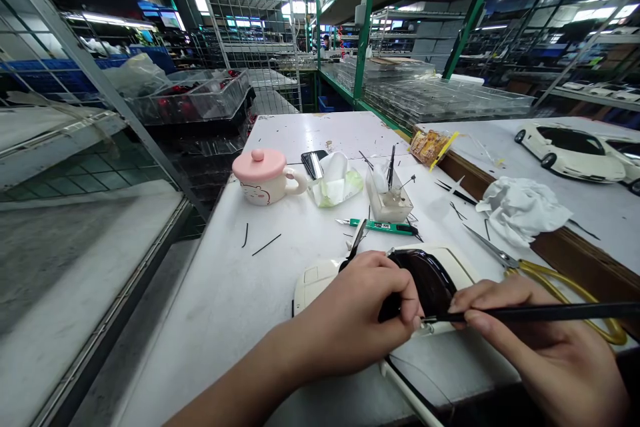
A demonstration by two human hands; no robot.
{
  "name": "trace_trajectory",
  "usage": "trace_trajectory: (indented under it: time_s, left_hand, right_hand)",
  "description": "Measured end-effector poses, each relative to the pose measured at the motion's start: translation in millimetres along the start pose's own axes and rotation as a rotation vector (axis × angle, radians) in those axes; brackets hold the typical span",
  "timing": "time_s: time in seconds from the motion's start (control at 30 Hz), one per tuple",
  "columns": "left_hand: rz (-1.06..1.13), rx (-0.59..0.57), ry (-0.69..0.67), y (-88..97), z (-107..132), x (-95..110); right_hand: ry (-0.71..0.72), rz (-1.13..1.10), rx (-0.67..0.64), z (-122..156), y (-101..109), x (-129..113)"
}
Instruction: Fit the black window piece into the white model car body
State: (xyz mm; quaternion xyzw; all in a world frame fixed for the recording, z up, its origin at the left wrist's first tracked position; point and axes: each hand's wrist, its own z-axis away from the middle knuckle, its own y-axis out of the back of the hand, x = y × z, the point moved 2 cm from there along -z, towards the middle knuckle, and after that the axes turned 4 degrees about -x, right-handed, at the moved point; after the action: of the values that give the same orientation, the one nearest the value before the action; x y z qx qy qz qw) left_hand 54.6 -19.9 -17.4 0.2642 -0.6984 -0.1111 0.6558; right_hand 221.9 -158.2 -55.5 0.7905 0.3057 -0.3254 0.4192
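A white model car [320, 273] with a dark glossy windscreen lies on the white table, its door swung up at the far side. Over its near side, my left hand [373, 310] is closed in a pinch, and what sits between the fingertips is too small to make out. My right hand [530, 333] grips a slim black-handled tool [550, 312], whose tip meets the left fingertips at the car's near edge. Below the hands, a white strip with a black edge [410, 390] juts toward me. Fingers and wrist hide part of the car.
Yellow-handled scissors [537, 273] lie beside my right hand. Beyond the car are a green craft knife [385, 226], a small tub [393, 203], a tissue pack [337, 188] and a pink-lidded mug [263, 180]. A crumpled white cloth [520, 210] and finished-looking cars [570, 150] are right.
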Motion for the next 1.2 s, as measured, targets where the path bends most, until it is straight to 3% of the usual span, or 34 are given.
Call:
trace_trajectory:
  time_s: [0.33,0.5,0.8,1.0,1.2]
  left_hand:
    - [-0.056,-0.011,-0.019,0.9,1,1]
    - [-0.068,-0.014,-0.039,0.9,1,0]
    - [-0.071,-0.04,-0.044,1.7,2,2]
    - [0.081,0.044,0.015,6.5,1,5]
    - [0.111,0.095,0.101,5.6,1,3]
  right_hand:
    - [-0.024,0.032,0.001,-3,-1,-1]
    - [-0.015,0.061,-0.065,-7,3,-2]
    - [-0.123,-0.025,-0.132,-9,4,0]
    - [-0.112,-0.254,0.05,14,-8,2]
    - [-0.015,-0.218,0.208,36,-26,-5]
